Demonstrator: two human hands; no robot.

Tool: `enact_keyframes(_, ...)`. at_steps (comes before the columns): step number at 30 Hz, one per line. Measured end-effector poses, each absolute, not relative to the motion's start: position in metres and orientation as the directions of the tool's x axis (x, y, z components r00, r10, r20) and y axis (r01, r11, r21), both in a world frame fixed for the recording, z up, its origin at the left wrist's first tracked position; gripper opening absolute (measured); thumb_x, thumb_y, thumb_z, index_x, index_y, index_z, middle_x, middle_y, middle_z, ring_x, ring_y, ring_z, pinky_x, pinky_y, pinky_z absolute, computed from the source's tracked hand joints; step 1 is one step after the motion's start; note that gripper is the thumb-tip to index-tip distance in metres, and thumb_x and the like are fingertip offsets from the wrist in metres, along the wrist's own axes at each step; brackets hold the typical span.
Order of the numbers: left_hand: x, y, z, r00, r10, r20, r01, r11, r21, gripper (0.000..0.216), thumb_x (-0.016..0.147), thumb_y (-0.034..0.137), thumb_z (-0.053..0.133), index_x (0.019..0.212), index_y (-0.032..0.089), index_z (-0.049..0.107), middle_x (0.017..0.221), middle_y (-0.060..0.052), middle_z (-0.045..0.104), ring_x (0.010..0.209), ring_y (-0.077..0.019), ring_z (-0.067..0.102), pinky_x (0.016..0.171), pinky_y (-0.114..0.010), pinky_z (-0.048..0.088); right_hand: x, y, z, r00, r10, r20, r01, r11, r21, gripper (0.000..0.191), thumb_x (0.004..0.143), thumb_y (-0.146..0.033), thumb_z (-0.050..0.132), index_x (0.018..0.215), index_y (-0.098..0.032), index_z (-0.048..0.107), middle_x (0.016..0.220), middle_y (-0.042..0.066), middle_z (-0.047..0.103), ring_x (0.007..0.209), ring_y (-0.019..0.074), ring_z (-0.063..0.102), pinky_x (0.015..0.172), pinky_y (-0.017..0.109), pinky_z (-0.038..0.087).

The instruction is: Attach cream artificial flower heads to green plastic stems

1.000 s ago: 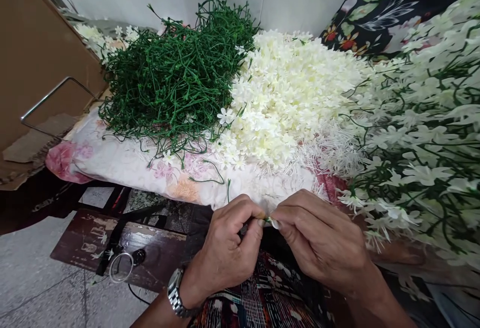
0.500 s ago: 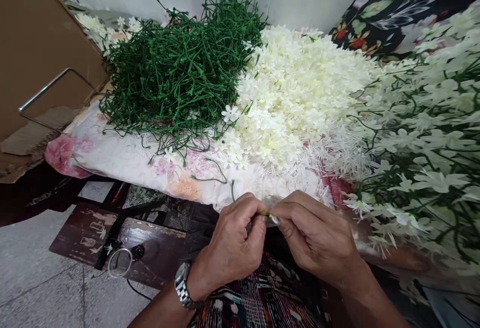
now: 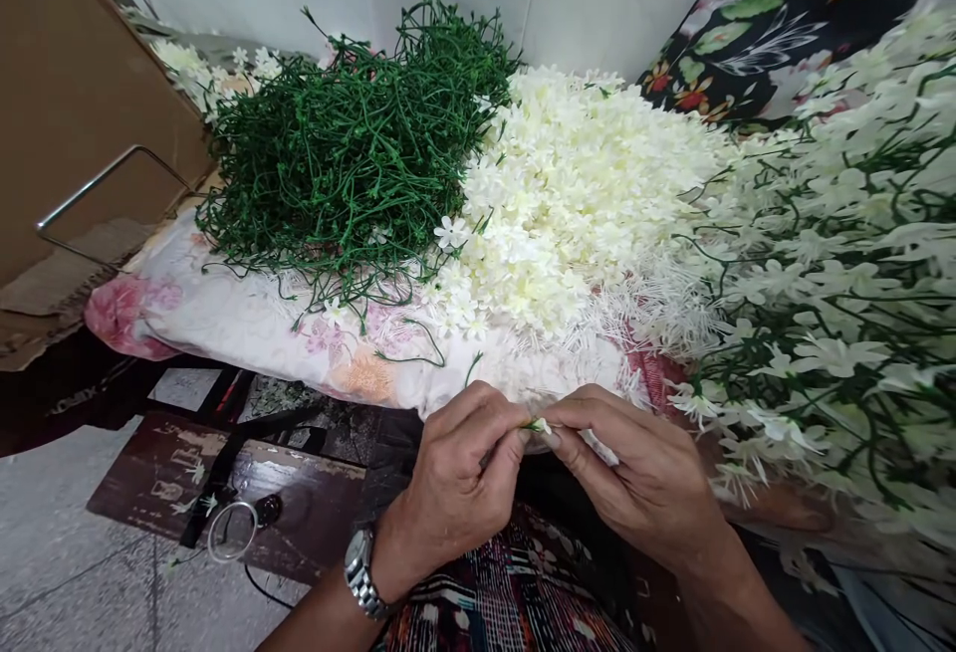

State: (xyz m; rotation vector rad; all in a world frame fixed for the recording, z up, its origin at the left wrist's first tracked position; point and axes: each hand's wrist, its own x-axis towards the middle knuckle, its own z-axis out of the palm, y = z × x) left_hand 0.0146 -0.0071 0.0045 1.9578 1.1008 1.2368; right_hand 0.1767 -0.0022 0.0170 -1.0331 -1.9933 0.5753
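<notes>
Close to my lap, my left hand [image 3: 464, 483] pinches a thin green plastic stem [image 3: 473, 369]; part of it sticks up behind my knuckles. Thumb and forefinger of my right hand [image 3: 638, 478] are closed on a small white artificial flower [image 3: 545, 426]. Stem tip and flower meet between my fingertips, and my fingers partly hide the join. Beyond my hands lie a heap of green stems [image 3: 336, 159] on the left and a pile of loose white blossoms [image 3: 575, 184] beside it.
A flowered cloth [image 3: 246, 309] covers the work surface. Stemmed white flowers [image 3: 843, 333] are massed at the right, near a black floral bag [image 3: 747, 55]. A cardboard box [image 3: 82, 85] stands at the left. Below is a brown board [image 3: 299, 493] with a ring [image 3: 233, 533].
The view has shifted slightly. Both hands stay together at the same spot, and a little more of the white flower shows between the fingertips.
</notes>
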Motion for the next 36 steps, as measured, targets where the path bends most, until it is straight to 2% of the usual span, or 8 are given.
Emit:
enact_keyframes(6, 0.015, -0.008, 0.003, 0.238, 0.799, 0.553, 0.469, -0.593, 0.655, 0.018, 0.079, 0.000, 0.048, 0.085, 0.011, 0.061, 0.066, -0.005, 0.056, 0.061, -0.0130, 0.050, 0.055, -0.025, 0.042, 0.174, -0.003, 0.014, -0.333, 0.821, 0.464, 0.513, 0.571, -0.641, 0.009, 0.085, -0.010, 0.051, 0.081, -0.014, 0.058, 0.065, 0.001, 0.055, 0.061, 0.0093, 0.052, 0.057, 0.021, 0.044)
enact_keyframes(10, 0.016, -0.008, 0.006, 0.231, 0.850, 0.473, 0.450, -0.524, 0.723, 0.019, 0.079, 0.002, 0.045, 0.081, 0.011, 0.061, 0.064, -0.004, 0.056, 0.061, -0.0133, 0.051, 0.056, -0.025, 0.042, 0.173, -0.004, 0.011, -0.343, 0.822, 0.454, 0.529, 0.569, -0.629, 0.009, 0.086, -0.011, 0.050, 0.082, -0.014, 0.056, 0.066, 0.001, 0.055, 0.062, 0.0103, 0.051, 0.056, 0.022, 0.043)
enact_keyframes(18, 0.022, -0.010, 0.010, 0.128, 0.961, 0.243, 0.351, -0.273, 0.896, 0.020, 0.075, 0.001, 0.046, 0.069, 0.012, 0.061, 0.059, 0.000, 0.055, 0.056, -0.0094, 0.051, 0.052, -0.019, 0.039, 0.170, -0.001, 0.013, -0.345, 0.808, 0.477, 0.520, 0.588, -0.620, 0.010, 0.085, -0.008, 0.049, 0.081, -0.014, 0.055, 0.066, 0.001, 0.053, 0.061, 0.0096, 0.050, 0.056, 0.021, 0.041)
enact_keyframes(26, 0.026, -0.003, 0.007, 0.081, 0.971, 0.226, 0.345, -0.240, 0.907, 0.021, 0.071, 0.000, 0.044, 0.060, 0.015, 0.056, 0.053, 0.004, 0.047, 0.049, -0.0071, 0.043, 0.047, -0.017, 0.033, 0.166, 0.004, 0.007, -0.353, 0.788, 0.505, 0.552, 0.611, -0.567, 0.014, 0.084, -0.007, 0.048, 0.075, -0.013, 0.057, 0.062, 0.001, 0.052, 0.058, 0.0106, 0.049, 0.053, 0.022, 0.041)
enact_keyframes(31, 0.026, -0.001, 0.007, 0.063, 0.975, 0.213, 0.379, -0.221, 0.899, 0.022, 0.070, 0.002, 0.042, 0.057, 0.016, 0.053, 0.052, 0.003, 0.047, 0.049, -0.0083, 0.043, 0.047, -0.019, 0.033, 0.164, 0.005, 0.004, -0.361, 0.782, 0.508, 0.575, 0.615, -0.540, 0.014, 0.084, -0.007, 0.048, 0.077, -0.013, 0.058, 0.062, 0.003, 0.055, 0.059, 0.0119, 0.051, 0.054, 0.024, 0.043)
enact_keyframes(36, 0.020, 0.000, 0.010, 0.122, 0.986, 0.111, 0.279, -0.141, 0.950, 0.020, 0.073, 0.005, 0.045, 0.062, 0.016, 0.058, 0.056, 0.002, 0.054, 0.053, -0.0096, 0.048, 0.051, -0.019, 0.038, 0.167, 0.003, 0.007, -0.356, 0.818, 0.451, 0.542, 0.574, -0.614, 0.011, 0.087, -0.012, 0.048, 0.087, -0.017, 0.058, 0.068, 0.002, 0.057, 0.063, 0.0109, 0.054, 0.056, 0.023, 0.045)
